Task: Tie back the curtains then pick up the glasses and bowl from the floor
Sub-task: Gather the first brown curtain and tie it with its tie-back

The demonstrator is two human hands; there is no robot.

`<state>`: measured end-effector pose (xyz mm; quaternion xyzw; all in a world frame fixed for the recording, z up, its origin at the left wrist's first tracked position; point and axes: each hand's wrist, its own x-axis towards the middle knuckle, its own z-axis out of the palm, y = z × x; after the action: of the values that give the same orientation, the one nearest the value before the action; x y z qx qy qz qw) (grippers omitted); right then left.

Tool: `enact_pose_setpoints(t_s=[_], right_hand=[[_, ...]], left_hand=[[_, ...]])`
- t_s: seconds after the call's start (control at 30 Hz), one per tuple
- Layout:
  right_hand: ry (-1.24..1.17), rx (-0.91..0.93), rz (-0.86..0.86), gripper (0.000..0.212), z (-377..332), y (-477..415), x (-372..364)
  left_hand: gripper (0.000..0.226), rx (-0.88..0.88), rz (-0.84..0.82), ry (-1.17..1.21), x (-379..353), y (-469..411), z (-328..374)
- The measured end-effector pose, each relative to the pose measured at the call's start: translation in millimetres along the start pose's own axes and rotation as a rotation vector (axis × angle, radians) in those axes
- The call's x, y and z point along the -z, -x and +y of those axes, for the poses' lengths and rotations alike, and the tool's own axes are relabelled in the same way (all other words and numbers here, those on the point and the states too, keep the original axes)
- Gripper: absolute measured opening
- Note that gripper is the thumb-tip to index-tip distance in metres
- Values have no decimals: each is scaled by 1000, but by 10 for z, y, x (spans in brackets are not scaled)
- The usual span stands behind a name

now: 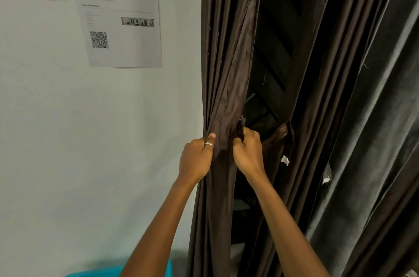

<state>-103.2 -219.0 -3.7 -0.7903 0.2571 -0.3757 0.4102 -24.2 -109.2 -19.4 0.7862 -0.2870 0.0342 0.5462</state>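
Observation:
A dark brown curtain [229, 50] hangs next to the white wall, gathered into a narrow bunch at mid height. My left hand [197, 159] grips the left side of that bunch, thumb with a silver ring pressed on the folds. My right hand [248, 152] grips the right edge of the bunch together with a brown tie-back strip [280, 138] that loops off to the right. A second brown curtain [322, 72] hangs to the right. No glasses or bowl are in view.
A grey curtain [385, 118] hangs at the far right. Between the brown curtains a dark gap [272, 61] shows dark shelving. A printed sheet with a QR code [120, 11] is stuck on the wall. A teal object [145, 271] sits at the bottom edge.

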Motion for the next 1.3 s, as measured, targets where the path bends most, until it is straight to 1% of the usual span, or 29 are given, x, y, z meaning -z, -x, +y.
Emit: enact_pose_setpoints(t_s=[0.07,0.1,0.17,0.23,0.27,0.33,0.37,0.4,0.43,0.47,0.57,0.6,0.63,0.67,0.7,0.73,0.77,0.8,0.87,0.9,0.93,1.0,1.07,1.13,1.17,1.23,1.3], right_hand=[[-76,1,-71,32,-65,58,-8],[-148,-14,-122,37,-83,78,-19],[-274,-59,-247,61,-134,91,-33],[-306,-68,-355,85,-189,81,-40],[-280,-56,-377,93,-232,76,-47],[-207,-32,-359,110,-290,62,-77],[-175,-39,-334,116,-312,57,-99],[-149,-59,-304,117,-328,53,-122],[-131,-82,-275,112,-336,51,-136],[-119,-103,-250,103,-342,49,-142],[-112,-100,-174,59,-346,34,-136],[-115,-107,-156,48,-344,22,-123],[-135,-130,-146,42,-335,2,-106],[-181,-168,-147,41,-308,-27,-84],[-249,-206,-157,43,-282,-45,-53],[-331,-232,-169,46,-256,-57,-16],[-404,-244,-187,47,-224,-63,23],[-460,-250,-201,45,-177,-72,63],[-555,-252,-240,30,-100,-89,139],[-588,-248,-270,22,-82,-87,179],[-613,-245,-299,20,-66,-86,216],[-655,-266,-340,29,-35,-90,274],[-680,-318,-374,33,-40,-76,310],[-684,-360,-413,32,-39,-65,321],[-683,-372,-427,31,-41,-58,322],[-687,-385,-448,26,-59,-49,326],[-688,-387,-458,21,-59,-50,328]], left_hand=[[55,-7,-9,-5,-12,8,2],[55,-15,-17,-8,-22,15,2],[47,-40,-42,-20,-31,43,-1],[39,-71,-77,-31,-41,87,1],[36,-83,-90,-44,-41,109,8],[33,-113,-105,-114,-58,147,35],[33,-138,-105,-169,-68,155,49],[35,-165,-102,-210,-75,162,59],[37,-183,-102,-227,-76,170,70],[37,-196,-105,-227,-72,172,79],[30,-226,-167,-247,-32,157,72],[29,-248,-205,-271,-15,143,56],[32,-273,-253,-286,13,134,43],[40,-296,-302,-281,42,129,19],[50,-304,-332,-264,78,133,-10],[57,-298,-320,-227,122,141,-34],[61,-270,-263,-162,176,147,-63],[59,-241,-173,-63,231,155,-85],[46,-208,48,95,328,130,-144],[36,-198,149,102,372,103,-164],[27,-183,231,76,403,65,-188],[24,-120,311,57,462,-37,-215],[29,-41,267,141,508,-137,-217],[31,39,132,198,524,-230,-179],[28,81,48,218,517,-259,-133],[23,152,-108,215,500,-272,4],[24,203,-213,210,494,-273,122]])
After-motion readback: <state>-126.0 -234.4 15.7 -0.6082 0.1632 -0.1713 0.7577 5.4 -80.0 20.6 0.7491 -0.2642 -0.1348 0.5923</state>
